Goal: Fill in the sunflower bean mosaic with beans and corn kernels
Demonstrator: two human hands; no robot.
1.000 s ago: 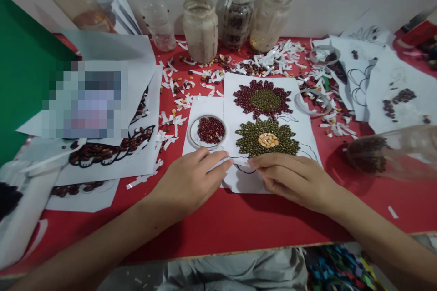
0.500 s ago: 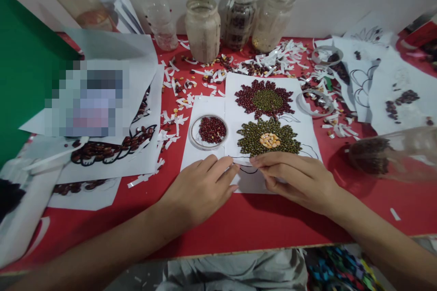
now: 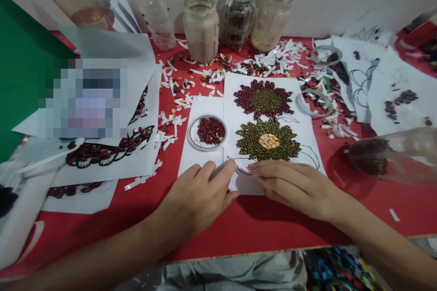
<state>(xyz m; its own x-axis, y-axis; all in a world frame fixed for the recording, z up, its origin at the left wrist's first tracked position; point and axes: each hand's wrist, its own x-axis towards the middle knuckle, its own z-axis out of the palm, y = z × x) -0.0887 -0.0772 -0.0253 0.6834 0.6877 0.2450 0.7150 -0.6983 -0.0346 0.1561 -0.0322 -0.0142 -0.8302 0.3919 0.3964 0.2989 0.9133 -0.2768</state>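
A white sheet of paper [image 3: 242, 186] carries a dark red flower [image 3: 241, 95] with a green centre and, below it, a green bean flower [image 3: 246, 141] with pale corn kernels in its middle. On the lower part of the sheet rests my left hand [image 3: 203, 195], its index finger stretched out and its thumb apart. Beside it my right hand [image 3: 297, 188] has its fingertips pressed together over a drawn leaf outline; whatever they hold is too small to make out. A round lid [image 3: 191, 142] of red beans [image 3: 210, 131] lies just beyond my left hand.
Several jars [image 3: 200, 29] stand along the wall. Paper shreds [image 3: 276, 59] and loose beans litter the red table [image 3: 259, 232]. A clear bottle [image 3: 406, 152] lies at right, near two empty rings [image 3: 314, 111]. Bean-covered sheets [image 3: 143, 163] lie left.
My left thumb and index finger have parted, and that hand has drawn slightly toward me. My right fingertips have shifted slightly nearer the sheet's lower edge, still pressed together.
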